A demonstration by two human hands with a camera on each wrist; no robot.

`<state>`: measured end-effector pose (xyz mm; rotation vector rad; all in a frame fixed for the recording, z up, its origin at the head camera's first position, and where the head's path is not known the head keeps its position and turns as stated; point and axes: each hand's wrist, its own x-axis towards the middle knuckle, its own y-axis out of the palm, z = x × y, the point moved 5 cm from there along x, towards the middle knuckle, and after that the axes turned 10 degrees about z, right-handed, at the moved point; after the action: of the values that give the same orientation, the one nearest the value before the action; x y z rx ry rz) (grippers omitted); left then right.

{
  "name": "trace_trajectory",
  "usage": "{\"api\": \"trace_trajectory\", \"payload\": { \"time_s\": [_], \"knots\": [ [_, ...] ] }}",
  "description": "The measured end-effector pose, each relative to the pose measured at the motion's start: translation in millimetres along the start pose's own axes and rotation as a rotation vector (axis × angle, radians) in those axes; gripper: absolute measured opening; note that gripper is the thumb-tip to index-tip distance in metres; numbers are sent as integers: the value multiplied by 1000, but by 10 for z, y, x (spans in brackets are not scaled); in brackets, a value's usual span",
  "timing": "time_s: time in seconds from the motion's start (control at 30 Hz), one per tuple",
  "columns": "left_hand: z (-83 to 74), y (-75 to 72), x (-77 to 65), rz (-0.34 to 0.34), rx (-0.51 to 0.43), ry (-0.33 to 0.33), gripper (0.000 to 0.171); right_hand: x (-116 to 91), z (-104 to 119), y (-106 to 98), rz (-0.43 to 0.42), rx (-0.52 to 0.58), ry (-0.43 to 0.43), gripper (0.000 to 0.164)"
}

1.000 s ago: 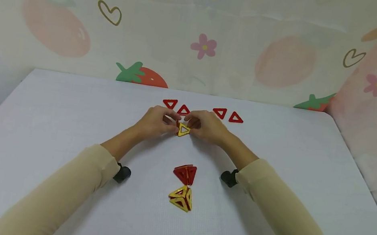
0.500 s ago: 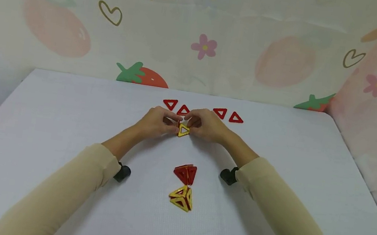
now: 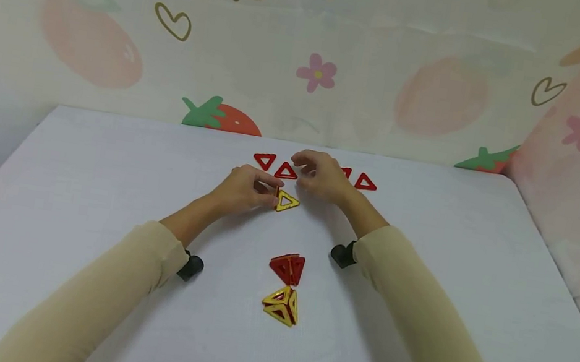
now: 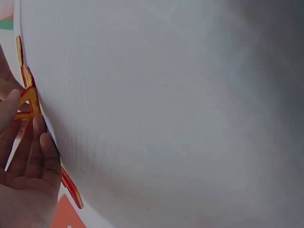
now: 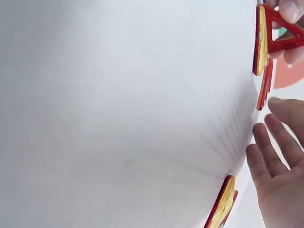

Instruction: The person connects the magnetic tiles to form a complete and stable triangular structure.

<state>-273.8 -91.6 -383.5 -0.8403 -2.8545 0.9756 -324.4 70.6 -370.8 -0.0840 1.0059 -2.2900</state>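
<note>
My left hand pinches an upright triangular tile with a hollow middle, which looks red in the right wrist view and orange in the left wrist view. Against this tile stands a yellow triangular tile, low over the white table. My right hand is apart from both, its fingers loosely bent and holding nothing. Just left of its fingertips lies a red triangular tile. Another red tile is partly hidden behind the right hand.
Two more red triangular tiles lie along the back of the white table. Nearer the front, a red pyramid-like shape of tiles meets a yellow one. A patterned cloth hangs behind.
My right hand has let go of the yellow tile and moved up and away toward the back red tiles. The left hand keeps its pinch in nearly the same place.
</note>
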Motion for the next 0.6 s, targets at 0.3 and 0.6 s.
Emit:
{"api": "trace_trajectory", "payload": {
  "time_s": [0.3, 0.6],
  "knots": [
    [7, 14, 9, -6, 1, 4, 36, 150, 16, -3, -4, 32, -5, 38],
    [1, 13, -11, -11, 3, 10, 36, 220, 6, 16, -23, 62, 36, 34]
  ]
}}
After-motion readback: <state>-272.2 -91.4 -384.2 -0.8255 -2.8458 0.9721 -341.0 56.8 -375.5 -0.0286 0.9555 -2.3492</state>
